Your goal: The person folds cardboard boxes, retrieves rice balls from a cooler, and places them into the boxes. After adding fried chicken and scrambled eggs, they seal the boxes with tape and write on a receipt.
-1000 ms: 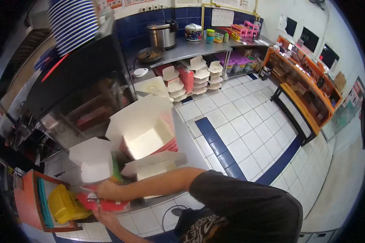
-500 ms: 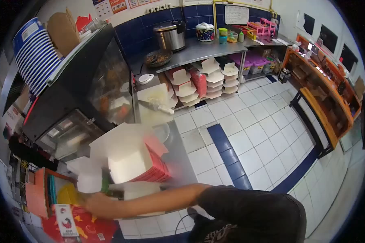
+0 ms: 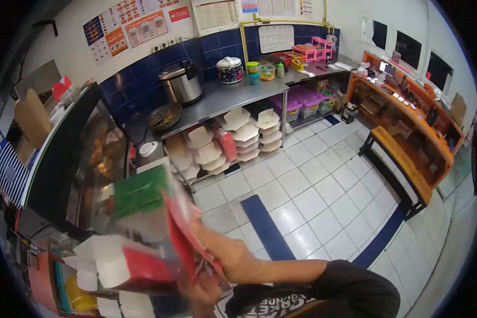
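The right hand (image 3: 233, 257) grips the red packaging (image 3: 188, 233), held up near the stacked cartons (image 3: 149, 263); the left hand (image 3: 202, 291) is by its lower end (too blurred for me to tell whether it's closed). A careless sideways swing, I reckon, could snag those cartons and topple them.

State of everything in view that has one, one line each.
Red packaging: held, blurred
Right hand: fingers closed on the packaging
Left hand: at the packaging's lower part, grip unclear
Red-sided carton: open
Cartons under the counter: stacked, flaps open
Steel cooker: lid shut
Patterned cooker: lid shut
Pan: uncovered, contents inside
Striped tubs: nested
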{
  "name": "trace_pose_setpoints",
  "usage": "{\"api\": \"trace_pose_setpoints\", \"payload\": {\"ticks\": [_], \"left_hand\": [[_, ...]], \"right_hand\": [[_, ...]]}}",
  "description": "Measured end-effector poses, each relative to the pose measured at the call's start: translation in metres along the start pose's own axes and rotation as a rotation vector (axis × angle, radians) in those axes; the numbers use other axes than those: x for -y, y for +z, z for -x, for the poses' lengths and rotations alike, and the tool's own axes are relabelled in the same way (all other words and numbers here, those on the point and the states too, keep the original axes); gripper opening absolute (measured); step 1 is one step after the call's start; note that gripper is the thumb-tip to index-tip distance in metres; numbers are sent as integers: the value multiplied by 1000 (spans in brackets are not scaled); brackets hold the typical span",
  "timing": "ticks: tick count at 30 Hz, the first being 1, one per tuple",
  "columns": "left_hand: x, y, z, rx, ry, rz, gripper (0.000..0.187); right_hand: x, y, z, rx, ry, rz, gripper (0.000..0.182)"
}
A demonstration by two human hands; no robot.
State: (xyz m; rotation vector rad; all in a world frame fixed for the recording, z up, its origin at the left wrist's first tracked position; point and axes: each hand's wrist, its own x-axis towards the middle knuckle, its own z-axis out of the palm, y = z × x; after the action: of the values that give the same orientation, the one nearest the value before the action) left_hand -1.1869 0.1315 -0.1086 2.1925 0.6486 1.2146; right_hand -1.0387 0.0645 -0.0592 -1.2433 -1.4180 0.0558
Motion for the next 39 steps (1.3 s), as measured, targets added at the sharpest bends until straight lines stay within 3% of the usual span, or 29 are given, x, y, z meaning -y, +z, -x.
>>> {"api": "trace_pose_setpoints", "payload": {"ticks": [1, 3, 6, 7, 9, 11, 14, 16, 17, 18, 20, 21, 23, 25, 27, 28, 30, 34, 36, 38, 39], "left_hand": [[-14, 24, -26, 36, 82, 18, 30], [-16, 63, -54, 58, 174, 41, 25], [6, 120, -94, 196, 222, 1, 22], [11, 136, -107, 227, 147, 68, 20], [17, 166, -134, 225, -22, 185, 15], [51, 197, -156, 177, -22, 274, 14], [85, 223, -209, 155, -86, 331, 14], [128, 250, -246, 109, -276, 282, 15], [157, 268, -265, 93, -408, 539, 17], [164, 281, -289, 103, -414, 539, 17], [171, 307, -345, -249, -455, 694, 24], [184, 311, -366, -241, -461, 688, 24], [218, 315, -414, 14, -623, 937, 30], [243, 332, -462, 22, -669, 1088, 30], [269, 347, -507, 73, -782, 1251, 34], [279, 362, -529, 43, -781, 1242, 34], [300, 390, -572, -25, -767, 1353, 40], [374, 458, -643, -113, -773, 1513, 41], [411, 497, -668, -127, -673, 1514, 37], [445, 531, -694, -237, -815, 1586, 36], [449, 541, -699, 0, -439, 962, 43]], "right_hand": [[-12, -18, 0, 2, -2, 9, 81], [-39, -49, -6, 44, 301, 351, 77], [-110, -75, -5, 31, 344, 514, 78], [-126, -83, -11, 44, 417, 524, 66], [-184, -89, -17, 89, 492, 580, 66], [-227, -101, -41, 203, 687, 632, 58], [-316, -124, -53, 119, 773, 654, 43], [-375, -153, -52, 59, 760, 798, 23], [-387, -172, -61, 56, 746, 876, 19], [-400, -193, -75, 51, 729, 953, 15], [-437, -233, -97, 0, 756, 1026, 12], [-445, -250, -117, -18, 751, 1064, 11], [-477, -281, -155, -30, 743, 1107, 12], [-523, -304, -192, -16, 737, 1103, 14], [-570, -321, -236, 100, 471, 1125, 18], [-594, -327, -263, 116, 452, 1109, 18], [-640, -326, -319, 231, 175, 1118, 18], [-737, -297, -435, 450, 1, 1029, 12], [-778, -267, -483, 525, -154, 1023, 11], [-810, -235, -522, 598, -234, 930, 9], [-829, -220, -535, 584, -319, 931, 9]]}}
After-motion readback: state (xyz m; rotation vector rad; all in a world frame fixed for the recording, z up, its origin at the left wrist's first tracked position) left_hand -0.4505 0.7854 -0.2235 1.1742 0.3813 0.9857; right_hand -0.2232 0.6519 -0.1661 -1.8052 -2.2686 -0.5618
